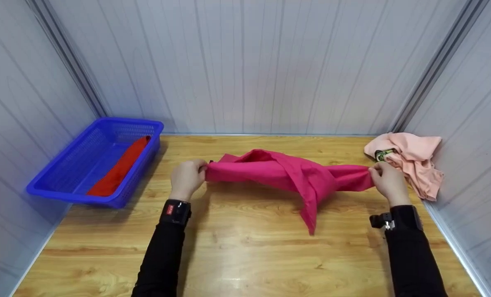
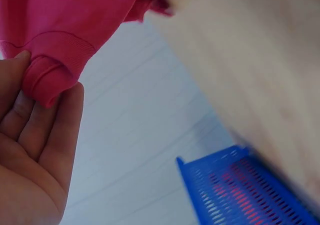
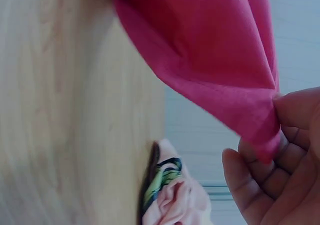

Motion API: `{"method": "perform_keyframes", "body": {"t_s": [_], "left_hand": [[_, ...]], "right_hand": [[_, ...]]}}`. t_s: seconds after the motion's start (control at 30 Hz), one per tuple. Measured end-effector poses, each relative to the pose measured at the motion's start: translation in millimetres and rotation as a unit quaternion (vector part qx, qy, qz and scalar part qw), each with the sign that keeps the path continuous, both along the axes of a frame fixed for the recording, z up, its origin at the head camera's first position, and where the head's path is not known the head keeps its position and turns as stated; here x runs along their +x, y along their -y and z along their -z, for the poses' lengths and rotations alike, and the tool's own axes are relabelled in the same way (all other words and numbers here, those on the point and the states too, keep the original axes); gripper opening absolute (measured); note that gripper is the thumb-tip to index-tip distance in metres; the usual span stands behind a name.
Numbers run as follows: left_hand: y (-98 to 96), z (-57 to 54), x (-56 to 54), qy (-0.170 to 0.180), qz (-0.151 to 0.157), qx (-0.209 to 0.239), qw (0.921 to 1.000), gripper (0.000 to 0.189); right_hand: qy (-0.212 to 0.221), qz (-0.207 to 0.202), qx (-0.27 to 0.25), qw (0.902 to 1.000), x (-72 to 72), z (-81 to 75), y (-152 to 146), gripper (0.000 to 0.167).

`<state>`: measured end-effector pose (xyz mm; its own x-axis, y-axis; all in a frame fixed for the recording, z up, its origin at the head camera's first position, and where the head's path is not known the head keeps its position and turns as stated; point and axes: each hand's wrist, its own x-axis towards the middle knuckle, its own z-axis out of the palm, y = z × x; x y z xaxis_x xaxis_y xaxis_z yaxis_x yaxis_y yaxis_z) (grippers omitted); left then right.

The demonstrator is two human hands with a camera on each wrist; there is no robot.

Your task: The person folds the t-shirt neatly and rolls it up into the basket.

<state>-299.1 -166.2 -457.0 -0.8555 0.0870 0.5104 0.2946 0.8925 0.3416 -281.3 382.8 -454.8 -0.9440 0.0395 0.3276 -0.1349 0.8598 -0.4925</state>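
Note:
A bright pink shirt [image 1: 270, 171] is stretched sideways between both hands, bunched and twisted in the middle, with one pointed flap hanging toward the front. At its left end, my left hand [image 1: 187, 177] pinches the fabric. The left wrist view shows the thumb and fingers on a ribbed band [image 2: 57, 47] of the shirt. My right hand [image 1: 390, 181] pinches the opposite end; in the right wrist view the thumb presses a corner of the shirt [image 3: 210, 60] against the fingers. Whether the shirt's middle touches the table cannot be told.
On the left of the wooden table [image 1: 245, 255] stands a blue plastic basket [image 1: 60, 194] with a red folded cloth [image 1: 121, 169] inside. A crumpled pale pink garment [image 1: 419, 156] with a dark green print lies at the right wall, just beyond my right hand. Panelled walls [image 1: 270, 66] enclose three sides.

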Motion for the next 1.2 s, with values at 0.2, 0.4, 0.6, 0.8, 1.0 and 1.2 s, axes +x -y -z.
{"method": "perform_keyframes", "body": {"t_s": [0.2, 0.4, 0.6, 0.8, 1.0, 1.2], "left_hand": [[6.0, -25.1, 1.3, -0.02, -0.008, 0.01, 0.9997, 0.01], [10.8, -39.2, 5.0, -0.053, -0.02, 0.01, 0.9984, 0.009], [16.2, -53.1, 10.8, -0.124, -0.036, 0.014, 0.9916, 0.009], [21.2, -67.5, 18.8, -0.199, -0.044, 0.035, 0.9784, 0.011], [24.7, -81.4, 28.1, -0.24, -0.048, 0.047, 0.9684, 0.011], [24.1, -82.7, 27.7, -0.232, -0.049, 0.039, 0.9706, 0.012]], "right_hand": [[0.0, -0.016, -0.003, 0.9999, -0.2, -13.0, 1.5, 0.025], [-0.01, -0.034, -0.012, 0.9993, 1.6, -21.3, 3.6, 0.024], [-0.03, -0.049, -0.015, 0.9982, 5.5, -32.8, 8.5, 0.02], [-0.033, -0.071, -0.01, 0.9969, 14.5, -49.8, 11.9, 0.021], [-0.02, -0.077, -0.017, 0.9967, 21.5, -61.1, 13.7, 0.024], [-0.02, -0.092, -0.008, 0.9955, 16.7, -56.7, 15.6, 0.019]]}}
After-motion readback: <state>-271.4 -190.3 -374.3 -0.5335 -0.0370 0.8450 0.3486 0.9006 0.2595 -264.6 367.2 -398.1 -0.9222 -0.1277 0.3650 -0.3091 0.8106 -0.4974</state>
